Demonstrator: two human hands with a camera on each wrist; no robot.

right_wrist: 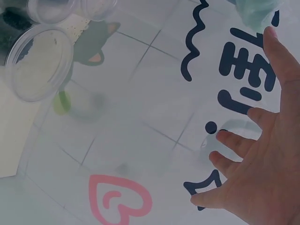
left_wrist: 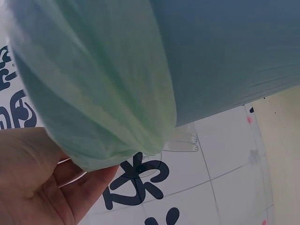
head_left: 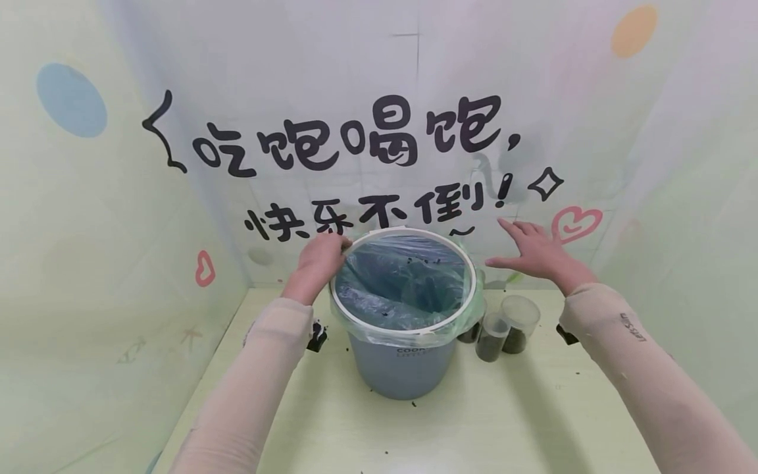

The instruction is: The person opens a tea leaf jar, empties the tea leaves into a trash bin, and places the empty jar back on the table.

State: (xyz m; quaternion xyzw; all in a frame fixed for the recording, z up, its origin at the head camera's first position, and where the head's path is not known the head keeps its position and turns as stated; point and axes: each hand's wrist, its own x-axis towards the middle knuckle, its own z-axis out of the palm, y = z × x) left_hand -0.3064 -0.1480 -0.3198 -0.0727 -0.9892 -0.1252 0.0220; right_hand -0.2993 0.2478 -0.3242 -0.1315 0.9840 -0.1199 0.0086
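A grey-blue trash can [head_left: 403, 375] stands upright on the table, lined with a thin green garbage bag [head_left: 385, 313] folded out over its white rim [head_left: 435, 328]. Small dark bits lie on the plastic inside. My left hand [head_left: 322, 260] grips the left side of the rim, where the bag is draped over it. From close by in the left wrist view, the fingers [left_wrist: 86, 192] curl at the bag's edge. To the right of the can, my right hand [head_left: 541, 257] is held in the air with fingers spread, holding nothing.
Several clear plastic containers with dark contents, among them a narrow cup [head_left: 493, 339] and a wider one [head_left: 521, 309], stand right of the can. Dark crumbs are scattered on the pale table [head_left: 462, 428]. A printed wall cloth [head_left: 331, 66] hangs close behind.
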